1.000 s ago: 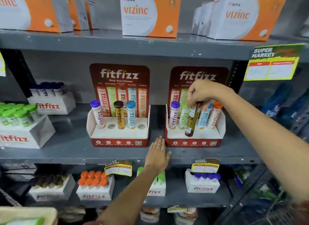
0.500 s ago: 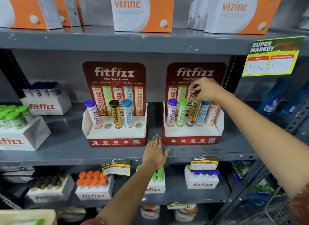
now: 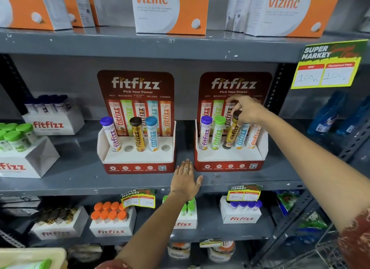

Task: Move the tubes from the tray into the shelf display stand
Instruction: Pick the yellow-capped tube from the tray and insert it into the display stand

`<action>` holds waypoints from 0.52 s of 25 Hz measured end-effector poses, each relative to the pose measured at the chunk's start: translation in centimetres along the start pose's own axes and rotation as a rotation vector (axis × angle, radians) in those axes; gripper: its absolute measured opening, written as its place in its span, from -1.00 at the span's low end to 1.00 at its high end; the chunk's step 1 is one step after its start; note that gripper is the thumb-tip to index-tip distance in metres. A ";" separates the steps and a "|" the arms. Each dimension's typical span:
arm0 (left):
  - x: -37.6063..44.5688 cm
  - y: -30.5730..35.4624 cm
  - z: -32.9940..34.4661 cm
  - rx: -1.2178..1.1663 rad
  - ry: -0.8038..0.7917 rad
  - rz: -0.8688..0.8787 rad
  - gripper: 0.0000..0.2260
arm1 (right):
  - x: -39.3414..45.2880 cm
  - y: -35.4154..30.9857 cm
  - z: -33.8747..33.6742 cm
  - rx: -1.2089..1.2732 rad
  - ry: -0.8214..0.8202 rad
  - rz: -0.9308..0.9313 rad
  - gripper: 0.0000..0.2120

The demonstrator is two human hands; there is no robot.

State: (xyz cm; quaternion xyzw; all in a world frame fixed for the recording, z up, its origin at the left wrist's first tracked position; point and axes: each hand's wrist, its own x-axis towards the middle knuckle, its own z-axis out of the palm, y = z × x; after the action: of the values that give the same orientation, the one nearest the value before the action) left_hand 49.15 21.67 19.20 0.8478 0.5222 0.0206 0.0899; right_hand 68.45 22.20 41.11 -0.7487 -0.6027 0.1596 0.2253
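Two red fitfizz display stands sit on the middle shelf. The right stand (image 3: pixel 230 164) holds a purple-capped, a green-capped, a blue and an orange tube, plus a gold tube with a brown cap (image 3: pixel 232 132) in its middle hole. My right hand (image 3: pixel 247 110) pinches that brown cap from above. The left stand (image 3: pixel 138 164) carries a purple, a gold and a blue tube, with two holes empty (image 3: pixel 128 148). My left hand (image 3: pixel 186 180) lies flat on the shelf edge between the stands, fingers spread. A cream tray (image 3: pixel 30 256) with a green-capped tube (image 3: pixel 40 263) shows at the bottom left.
White fitfizz boxes (image 3: pixel 54 122) of tubes stand left on the same shelf and on the shelf below. Orange vizinc cartons (image 3: pixel 170 10) fill the top shelf. Yellow price tags (image 3: pixel 328 68) hang from the shelf edges. A wire basket (image 3: pixel 328 250) is at the lower right.
My right hand has lowered the gold tube from in front of the right stand into its middle hole, and now rests on the cap. My left hand stayed on the shelf edge.
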 end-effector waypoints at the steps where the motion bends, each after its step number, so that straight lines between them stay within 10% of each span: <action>1: 0.0 0.0 0.0 0.001 0.001 0.000 -0.39 | 0.0 0.0 0.0 0.015 -0.020 -0.005 -0.22; 13: -0.1 0.1 0.1 -0.008 0.023 -0.019 -0.40 | -0.1 1.3 2.8 -0.062 -0.020 -0.130 -0.09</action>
State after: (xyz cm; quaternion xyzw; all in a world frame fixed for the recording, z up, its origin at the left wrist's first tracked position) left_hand 49.20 21.57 19.09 0.8420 0.5313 0.0319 0.0876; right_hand 68.10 22.30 38.06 -0.7129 -0.6570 0.1334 0.2056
